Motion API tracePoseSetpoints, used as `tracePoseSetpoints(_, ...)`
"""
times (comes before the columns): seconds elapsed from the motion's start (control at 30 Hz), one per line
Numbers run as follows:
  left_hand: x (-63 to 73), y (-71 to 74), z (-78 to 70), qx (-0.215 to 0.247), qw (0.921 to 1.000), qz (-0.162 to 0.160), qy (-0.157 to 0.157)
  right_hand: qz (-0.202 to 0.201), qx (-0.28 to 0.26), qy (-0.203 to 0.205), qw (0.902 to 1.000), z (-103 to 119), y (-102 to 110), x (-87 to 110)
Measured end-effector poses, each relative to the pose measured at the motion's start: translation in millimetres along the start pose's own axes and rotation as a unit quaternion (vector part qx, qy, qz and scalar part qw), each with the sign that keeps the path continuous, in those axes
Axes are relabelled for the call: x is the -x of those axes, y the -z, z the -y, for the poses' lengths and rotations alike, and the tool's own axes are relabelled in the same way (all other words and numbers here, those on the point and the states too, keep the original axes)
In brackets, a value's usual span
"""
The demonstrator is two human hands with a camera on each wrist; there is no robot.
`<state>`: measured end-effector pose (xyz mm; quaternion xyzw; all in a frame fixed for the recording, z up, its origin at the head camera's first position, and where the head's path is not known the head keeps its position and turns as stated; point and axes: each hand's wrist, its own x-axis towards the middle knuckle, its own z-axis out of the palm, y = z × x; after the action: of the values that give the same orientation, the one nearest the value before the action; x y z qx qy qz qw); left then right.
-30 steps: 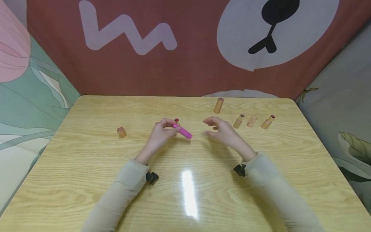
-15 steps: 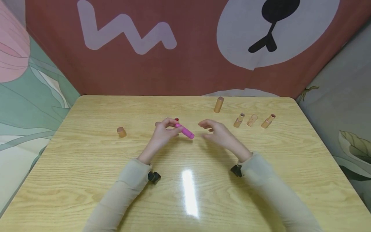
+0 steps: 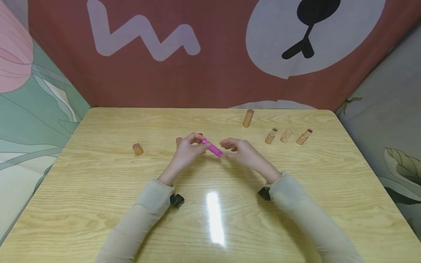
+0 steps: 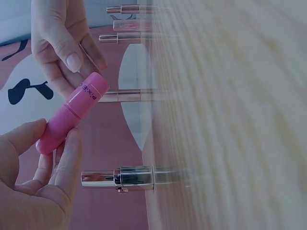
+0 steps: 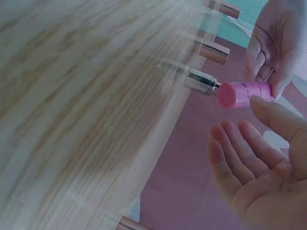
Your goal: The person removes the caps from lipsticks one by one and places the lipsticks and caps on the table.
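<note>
On the table (image 3: pixel 98 204), the right hand (image 3: pixel 241 150) has moved in just beside the pink tube (image 3: pixel 213 148), fingers loosely curved and holding nothing; whether its thumb touches is unclear. The left hand (image 3: pixel 188 149) pinches the tube's other end between thumb and fingers, above the wood, so both hands now seem able to work it. Gold lipsticks (image 3: pixel 270 136) stand right of the tube, a copper cap (image 3: pixel 138 149) well left.

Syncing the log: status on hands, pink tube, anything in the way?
Left hand: pinching tilted pink tube above table. Right hand: holding nothing, near tube's free end, contact unclear. No obstruction seen between; metallic lipstick stands beyond left hand.
</note>
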<state>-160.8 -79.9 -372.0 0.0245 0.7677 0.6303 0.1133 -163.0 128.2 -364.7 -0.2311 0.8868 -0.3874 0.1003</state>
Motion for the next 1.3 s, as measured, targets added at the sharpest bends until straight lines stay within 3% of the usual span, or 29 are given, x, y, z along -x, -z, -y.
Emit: tracePoseSetpoints(1.3,4.2,-4.7,-3.6,-0.002,0.9994,0.02,-0.028,0.011,-0.028,-0.024,0.9992,8.2,-7.7,-3.9)
